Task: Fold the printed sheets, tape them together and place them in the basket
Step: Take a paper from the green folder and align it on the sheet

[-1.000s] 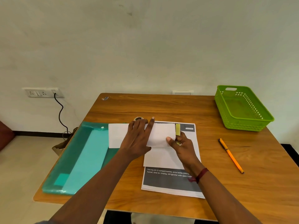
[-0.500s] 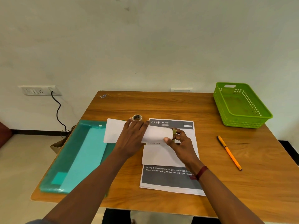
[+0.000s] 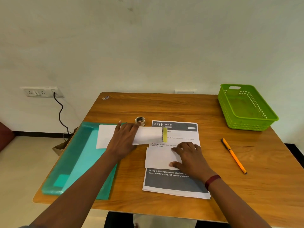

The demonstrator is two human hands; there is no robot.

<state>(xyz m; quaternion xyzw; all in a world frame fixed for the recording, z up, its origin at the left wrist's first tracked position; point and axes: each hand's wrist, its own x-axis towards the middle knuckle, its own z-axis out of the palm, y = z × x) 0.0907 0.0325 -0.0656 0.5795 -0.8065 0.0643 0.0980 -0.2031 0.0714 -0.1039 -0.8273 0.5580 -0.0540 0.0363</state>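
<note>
Recording, far to the left of the left hand, a wall socket with a black cable hanging from it. Noting a teal folder lying on the wooden table, left of that hand and passing beneath its forearm. Finding the left hand lying palm down with fingers straight, released and grasping nothing, pressing on a folded white sheet. Tracing that sheet from the folder, left of the hand, to the top of a printed stack, right of the hand. Noting a tape roll standing just beyond the left hand's fingertips; contact not determinable. Noting a yellow tape strip sitting across the folded sheet's end, right of the left hand and just beyond the right hand's fingertips. Finding a second folded sheet lying on the middle of the printed stack, partly beneath the right hand. Finding the right hand resting palm down on that sheet, fingers relaxed and slightly bent, thumb lying near the sheet's near edge, released and not clenching. Noting a dark red band sitting on the right wrist. Noting an orange pen lying on the table right of the right hand, apart from it. Noting a green basket standing well beyond and right of the right hand, by the table's far corner, with both folded sheets lying well apart from it.
</note>
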